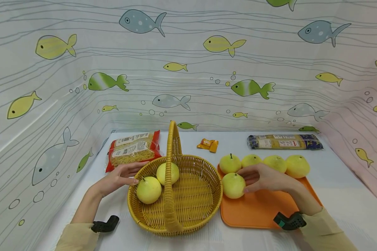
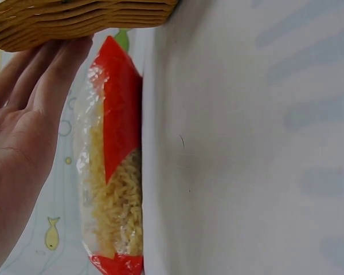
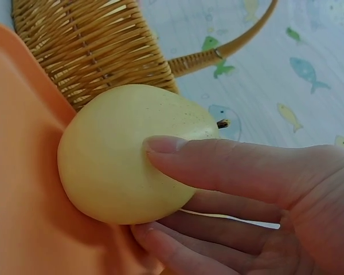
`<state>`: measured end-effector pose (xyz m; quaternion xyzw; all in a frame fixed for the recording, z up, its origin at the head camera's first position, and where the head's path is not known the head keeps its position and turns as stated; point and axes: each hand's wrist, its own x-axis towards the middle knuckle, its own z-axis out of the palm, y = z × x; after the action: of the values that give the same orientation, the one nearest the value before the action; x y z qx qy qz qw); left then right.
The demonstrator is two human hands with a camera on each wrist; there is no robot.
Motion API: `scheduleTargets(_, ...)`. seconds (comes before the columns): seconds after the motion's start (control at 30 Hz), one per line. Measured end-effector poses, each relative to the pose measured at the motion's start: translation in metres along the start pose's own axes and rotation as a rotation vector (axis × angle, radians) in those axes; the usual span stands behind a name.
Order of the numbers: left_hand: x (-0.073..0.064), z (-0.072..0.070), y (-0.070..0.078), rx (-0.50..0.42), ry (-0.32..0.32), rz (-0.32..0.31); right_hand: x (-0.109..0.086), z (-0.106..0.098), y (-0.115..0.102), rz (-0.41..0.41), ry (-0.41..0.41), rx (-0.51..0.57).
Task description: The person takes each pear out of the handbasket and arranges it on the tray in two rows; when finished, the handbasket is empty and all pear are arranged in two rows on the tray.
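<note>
A wicker basket (image 1: 194, 223) with a tall arched handle holds two yellow pears (image 1: 149, 190) in its left part. My left hand (image 1: 120, 177) is at the basket's left rim, its straight fingers against the outer wall, as the left wrist view also shows. Over the left end of an orange tray (image 1: 254, 212), my right hand (image 1: 264, 177) grips another yellow pear (image 3: 120, 154), thumb across its side and fingers beneath. This pear sits close beside the basket's right wall, its stem showing. Several more pears (image 1: 296, 166) stand along the tray's far edge.
Behind the basket at left lies a red and clear bag of pasta (image 1: 133, 150). Small orange packets (image 1: 208, 144) lie at the back middle, and a long dark-ended noodle pack (image 1: 284, 142) at the back right. A fish-printed curtain (image 1: 188, 69) surrounds the white table.
</note>
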<state>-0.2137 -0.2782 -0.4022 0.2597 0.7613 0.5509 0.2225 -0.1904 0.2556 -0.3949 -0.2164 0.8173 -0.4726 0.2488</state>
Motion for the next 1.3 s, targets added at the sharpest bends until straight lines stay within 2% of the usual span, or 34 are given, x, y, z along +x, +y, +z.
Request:
scheduleTargets(0.27,0.001,-0.001,-0.001,-0.003,0.0,0.01,-0.005,-0.004,-0.001,-0.045,0.006,0.029)
scheduleTargets(0.47,0.001,-0.001,-0.002,0.002,0.002,0.002,-0.008,-0.008,-0.006,-0.069,0.036,0.003)
scheduleTargets(0.8,0.0,0.0,-0.002,0.002,0.009,-0.008,-0.012,-0.012,-0.01,-0.126,0.087,0.032)
scheduleTargets(1.1,-0.001,0.0,-0.001,0.011,0.018,-0.014,-0.017,-0.008,-0.024,-0.18,0.176,-0.002)
scheduleTargets(1.3,-0.001,0.0,0.0,0.006,0.014,-0.015,-0.02,-0.004,-0.036,-0.173,0.237,-0.019)
